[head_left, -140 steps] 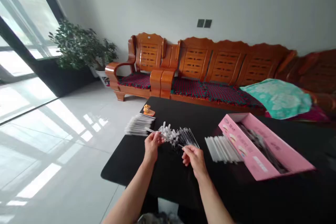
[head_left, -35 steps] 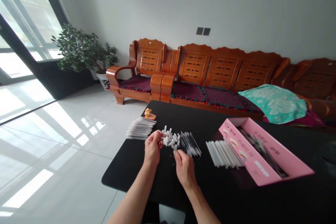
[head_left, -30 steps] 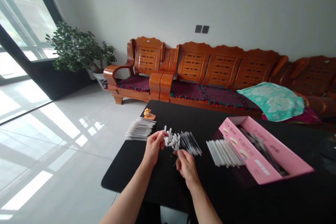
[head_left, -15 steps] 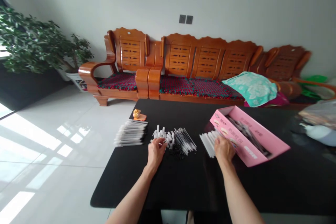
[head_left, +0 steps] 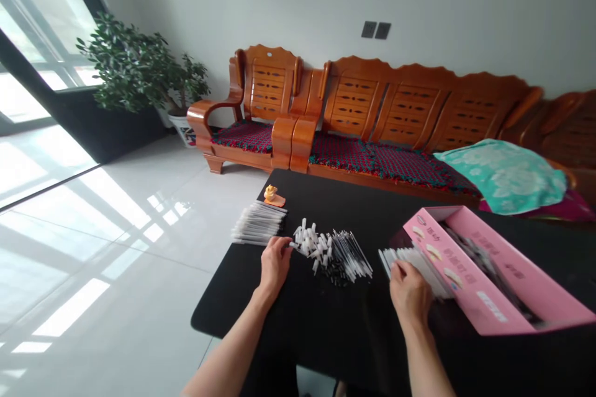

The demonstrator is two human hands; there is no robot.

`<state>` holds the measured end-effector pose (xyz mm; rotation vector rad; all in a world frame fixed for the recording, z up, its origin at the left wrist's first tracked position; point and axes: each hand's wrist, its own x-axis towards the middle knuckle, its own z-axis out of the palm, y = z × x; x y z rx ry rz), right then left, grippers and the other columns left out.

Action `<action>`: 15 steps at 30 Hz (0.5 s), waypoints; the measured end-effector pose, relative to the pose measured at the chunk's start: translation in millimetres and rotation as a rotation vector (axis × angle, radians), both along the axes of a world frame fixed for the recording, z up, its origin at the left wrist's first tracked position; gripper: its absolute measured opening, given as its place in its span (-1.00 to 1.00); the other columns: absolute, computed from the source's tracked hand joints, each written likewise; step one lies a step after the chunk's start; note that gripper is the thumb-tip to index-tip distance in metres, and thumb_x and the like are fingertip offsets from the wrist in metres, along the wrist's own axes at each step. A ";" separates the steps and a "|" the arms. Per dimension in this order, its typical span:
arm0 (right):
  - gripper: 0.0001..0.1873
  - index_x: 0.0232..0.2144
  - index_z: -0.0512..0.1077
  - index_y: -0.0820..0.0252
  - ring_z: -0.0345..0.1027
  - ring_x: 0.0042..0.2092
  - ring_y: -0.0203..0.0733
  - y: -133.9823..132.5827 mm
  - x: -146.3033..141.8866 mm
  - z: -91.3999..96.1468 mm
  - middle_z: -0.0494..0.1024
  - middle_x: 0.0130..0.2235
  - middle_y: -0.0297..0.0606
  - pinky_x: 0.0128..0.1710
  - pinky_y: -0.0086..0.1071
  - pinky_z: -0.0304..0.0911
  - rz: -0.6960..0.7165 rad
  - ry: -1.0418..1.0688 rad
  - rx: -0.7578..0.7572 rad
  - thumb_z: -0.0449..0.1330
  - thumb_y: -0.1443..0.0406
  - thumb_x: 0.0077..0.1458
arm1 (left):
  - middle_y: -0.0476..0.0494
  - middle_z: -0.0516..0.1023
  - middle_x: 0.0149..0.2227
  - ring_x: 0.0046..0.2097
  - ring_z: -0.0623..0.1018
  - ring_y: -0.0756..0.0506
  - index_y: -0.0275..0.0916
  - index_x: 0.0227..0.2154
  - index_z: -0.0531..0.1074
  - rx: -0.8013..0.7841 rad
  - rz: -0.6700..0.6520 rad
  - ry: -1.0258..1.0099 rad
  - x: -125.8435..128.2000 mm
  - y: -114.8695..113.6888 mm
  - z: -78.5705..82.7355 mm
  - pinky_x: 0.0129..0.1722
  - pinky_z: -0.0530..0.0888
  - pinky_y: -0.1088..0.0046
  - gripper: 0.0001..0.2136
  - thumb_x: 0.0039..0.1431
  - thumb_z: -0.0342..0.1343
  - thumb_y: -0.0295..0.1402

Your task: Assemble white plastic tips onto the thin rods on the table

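My left hand (head_left: 274, 263) rests on the black table (head_left: 326, 335), its fingers curled at the near edge of a heap of small white caps (head_left: 313, 244) and seemingly pinching one. Beside the caps lies a fan of thin dark-tipped sticks (head_left: 350, 255). My right hand (head_left: 410, 294) lies over the near end of a row of white tubes (head_left: 410, 257), fingers bent down onto them. A neat bundle of finished white pens (head_left: 257, 231) lies at the table's left edge.
An open pink box (head_left: 484, 294) holding dark sticks sits right of the tubes. A small orange figure (head_left: 274, 196) stands at the table's far left corner. Behind are a wooden sofa (head_left: 400, 118), an armchair (head_left: 246, 111), a teal cloth (head_left: 505, 173) and a potted plant (head_left: 135, 74).
My right hand left the heap of sticks and moved right onto the row of white tubes. My left hand stayed at the caps. The camera swung right, then back left.
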<state>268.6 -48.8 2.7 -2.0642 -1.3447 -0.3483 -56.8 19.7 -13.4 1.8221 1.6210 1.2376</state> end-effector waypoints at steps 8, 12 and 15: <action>-0.51 -0.25 0.54 0.24 0.49 -0.41 -0.06 -22.3 -39.0 8.4 0.63 -0.38 -0.08 -0.42 -0.33 0.20 0.100 0.113 0.033 -0.02 0.02 0.18 | -0.13 0.53 -0.21 -0.12 0.43 -0.19 -0.16 -0.27 0.51 0.025 0.166 0.382 -47.5 -5.5 0.2 -0.15 0.41 0.33 -0.84 0.19 0.06 -0.49; -0.49 -0.25 0.54 0.23 0.51 -0.39 -0.06 -22.4 -50.2 11.0 0.63 -0.37 -0.09 -0.41 -0.34 0.24 0.163 0.148 0.031 -0.04 -0.01 0.19 | -0.14 0.51 -0.18 -0.12 0.40 -0.18 -0.17 -0.22 0.51 0.026 0.139 0.423 -48.3 -12.4 0.3 -0.14 0.39 0.35 -0.82 0.20 0.06 -0.50; -0.49 -0.24 0.53 0.23 0.52 -0.36 -0.06 -22.6 -61.6 9.8 0.63 -0.35 -0.08 -0.39 -0.34 0.27 0.229 0.182 0.021 -0.05 -0.01 0.20 | -0.14 0.49 -0.19 -0.12 0.39 -0.18 -0.16 -0.23 0.52 0.019 0.121 0.434 -47.3 -17.5 -1.4 -0.18 0.38 0.37 -0.84 0.21 0.07 -0.47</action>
